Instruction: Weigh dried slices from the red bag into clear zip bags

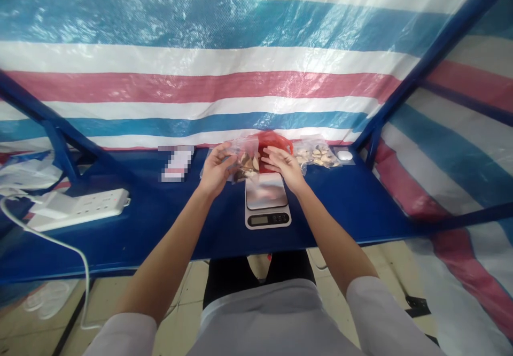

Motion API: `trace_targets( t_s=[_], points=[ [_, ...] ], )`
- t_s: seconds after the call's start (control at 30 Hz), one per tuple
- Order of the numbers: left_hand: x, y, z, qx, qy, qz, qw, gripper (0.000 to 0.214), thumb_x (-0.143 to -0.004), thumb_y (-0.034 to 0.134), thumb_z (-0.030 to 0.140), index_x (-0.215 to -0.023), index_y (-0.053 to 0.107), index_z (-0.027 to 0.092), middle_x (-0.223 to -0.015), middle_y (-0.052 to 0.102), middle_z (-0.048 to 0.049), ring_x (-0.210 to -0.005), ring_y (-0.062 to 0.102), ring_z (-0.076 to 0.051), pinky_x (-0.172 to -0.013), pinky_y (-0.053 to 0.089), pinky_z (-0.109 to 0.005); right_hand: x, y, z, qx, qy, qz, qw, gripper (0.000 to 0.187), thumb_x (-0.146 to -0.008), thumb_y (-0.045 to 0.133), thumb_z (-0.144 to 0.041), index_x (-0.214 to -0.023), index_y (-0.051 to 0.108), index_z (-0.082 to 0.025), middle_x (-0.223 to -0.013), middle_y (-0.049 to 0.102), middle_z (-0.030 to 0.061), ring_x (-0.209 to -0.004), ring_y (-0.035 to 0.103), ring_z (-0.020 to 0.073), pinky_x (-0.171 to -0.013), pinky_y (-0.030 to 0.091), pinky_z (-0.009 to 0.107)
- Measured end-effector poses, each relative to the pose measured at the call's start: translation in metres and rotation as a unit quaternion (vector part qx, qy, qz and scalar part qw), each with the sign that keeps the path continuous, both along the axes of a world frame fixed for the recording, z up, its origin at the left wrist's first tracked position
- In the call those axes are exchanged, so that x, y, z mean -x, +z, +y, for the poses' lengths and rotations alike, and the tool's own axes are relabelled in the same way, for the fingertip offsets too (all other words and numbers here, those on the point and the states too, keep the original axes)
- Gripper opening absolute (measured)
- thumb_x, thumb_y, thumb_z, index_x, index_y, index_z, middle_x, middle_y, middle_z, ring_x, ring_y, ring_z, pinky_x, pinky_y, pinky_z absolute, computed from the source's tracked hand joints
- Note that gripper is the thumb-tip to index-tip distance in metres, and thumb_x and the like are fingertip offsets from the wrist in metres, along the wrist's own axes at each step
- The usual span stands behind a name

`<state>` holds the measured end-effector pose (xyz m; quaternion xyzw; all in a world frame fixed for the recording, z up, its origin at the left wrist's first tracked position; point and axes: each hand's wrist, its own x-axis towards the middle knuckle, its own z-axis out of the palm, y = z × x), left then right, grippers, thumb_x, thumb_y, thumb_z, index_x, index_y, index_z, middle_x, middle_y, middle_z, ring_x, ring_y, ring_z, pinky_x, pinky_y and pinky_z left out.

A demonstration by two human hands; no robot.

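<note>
My left hand (pixel 217 170) pinches the left edge of a clear plastic bag (pixel 247 164) with brown and pale dried slices inside. The bag hovers over the back end of a small kitchen scale (pixel 267 206), which has a shiny plate and a dark display strip. My right hand (pixel 282 164) is at the bag's right side with fingers stretched out and apart; whether its fingertips touch the bag is unclear. Behind them lies a crumpled red plastic bag (pixel 276 141), partly hidden by my hands. More clear bags of pale slices (pixel 318 155) lie right of my right hand.
Everything stands on a blue table (pixel 340 206). A white power strip (pixel 92 203) with a cable is at left, and a blurred-out rectangular item (pixel 178 163) lies nearby. A small white round object (pixel 343 155) sits at back right. Blue frame bars and striped sheeting (pixel 240 86) enclose the table.
</note>
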<state>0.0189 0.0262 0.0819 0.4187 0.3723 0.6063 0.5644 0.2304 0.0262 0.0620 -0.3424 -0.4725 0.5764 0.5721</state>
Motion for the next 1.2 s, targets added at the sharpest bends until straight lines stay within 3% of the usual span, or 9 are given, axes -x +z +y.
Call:
trace_targets(
  t_s=[0.3,0.57,0.67,0.8,0.9,1.0,1.07,1.13,1.2],
  points=[
    [0.041,-0.002,0.014,0.011,-0.063,0.131,0.989,0.046,-0.059,0.089,0.032,-0.101,0.073,0.021,-0.098,0.071,-0.0040,-0.079,0.067,-0.015,-0.069,0.056,-0.025,0.032,0.001,0.022,0.057,0.036,-0.037,0.997,0.033,-0.073,0.080,-0.044,-0.098,0.075,-0.022,-0.093,0.077,0.0033,-0.089,0.075,0.0220,-0.082,0.063,0.038],
    [0.046,-0.019,0.028,-0.024,-0.132,0.293,0.947,0.040,-0.067,0.082,0.042,-0.102,0.077,0.021,-0.083,0.074,-0.0058,-0.074,0.067,-0.021,-0.071,0.055,-0.031,0.032,-0.020,0.038,-0.013,0.031,-0.161,0.986,0.027,-0.071,0.080,-0.042,-0.089,0.079,-0.022,-0.072,0.073,0.0004,-0.061,0.068,0.0181,-0.056,0.058,0.031],
    [0.041,-0.018,0.030,-0.120,-0.073,0.403,0.905,0.031,-0.075,0.074,0.042,-0.098,0.078,0.022,-0.093,0.074,-0.0073,-0.080,0.067,-0.023,-0.080,0.055,-0.035,0.030,-0.023,0.043,-0.054,0.010,-0.205,0.977,0.018,-0.074,0.077,-0.037,-0.084,0.080,-0.023,-0.070,0.073,0.0001,-0.062,0.068,0.0189,-0.063,0.059,0.034],
    [0.027,-0.009,0.021,-0.273,0.040,0.537,0.798,0.027,-0.085,0.061,0.037,-0.096,0.077,0.019,-0.107,0.071,-0.0104,-0.103,0.064,-0.027,-0.098,0.049,-0.042,0.027,-0.020,0.045,-0.110,-0.065,-0.288,0.949,0.009,-0.078,0.072,-0.025,-0.081,0.081,-0.024,-0.076,0.077,0.0004,-0.078,0.072,0.0219,-0.082,0.057,0.035],
    [0.010,0.000,0.013,-0.318,0.093,0.554,0.764,0.028,-0.088,0.055,0.036,-0.092,0.076,0.018,-0.108,0.070,-0.0111,-0.098,0.064,-0.024,-0.092,0.050,-0.038,0.026,-0.018,0.043,-0.111,-0.098,-0.335,0.930,0.016,-0.080,0.067,-0.018,-0.088,0.081,-0.022,-0.089,0.079,0.0026,-0.087,0.073,0.0223,-0.087,0.056,0.033],
    [-0.006,0.003,0.013,-0.243,0.077,0.543,0.800,0.037,-0.090,0.052,0.038,-0.064,0.067,0.015,-0.071,0.067,-0.0059,-0.067,0.062,-0.016,-0.069,0.050,-0.028,0.025,-0.019,0.040,-0.126,-0.099,-0.339,0.927,0.019,-0.083,0.065,-0.018,-0.095,0.080,-0.021,-0.097,0.079,0.0033,-0.094,0.073,0.0219,-0.088,0.054,0.032],
    [-0.013,-0.001,0.018,-0.138,0.045,0.501,0.853,0.046,-0.090,0.051,0.043,-0.055,0.059,0.016,-0.051,0.058,-0.0019,-0.050,0.055,-0.013,-0.055,0.045,-0.025,0.024,-0.020,0.039,-0.156,-0.080,-0.335,0.926,0.019,-0.085,0.064,-0.022,-0.098,0.079,-0.021,-0.099,0.078,0.0031,-0.093,0.073,0.0211,-0.087,0.054,0.030],
    [-0.017,-0.008,0.025,-0.028,0.021,0.420,0.907,0.048,-0.089,0.052,0.050,-0.058,0.060,0.016,-0.046,0.056,-0.0010,-0.042,0.053,-0.012,-0.046,0.041,-0.024,0.022,-0.021,0.037,-0.187,-0.060,-0.334,0.922,0.021,-0.088,0.063,-0.026,-0.101,0.079,-0.021,-0.097,0.078,0.0030,-0.088,0.073,0.0198,-0.083,0.054,0.029],
    [-0.020,-0.016,0.030,0.046,0.010,0.340,0.939,0.046,-0.087,0.056,0.054,-0.064,0.064,0.015,-0.048,0.059,-0.0021,-0.039,0.053,-0.013,-0.041,0.040,-0.023,0.021,-0.022,0.035,-0.210,-0.051,-0.345,0.913,0.022,-0.089,0.062,-0.027,-0.101,0.079,-0.021,-0.092,0.078,0.0025,-0.082,0.073,0.0184,-0.079,0.055,0.028]
  ],
)
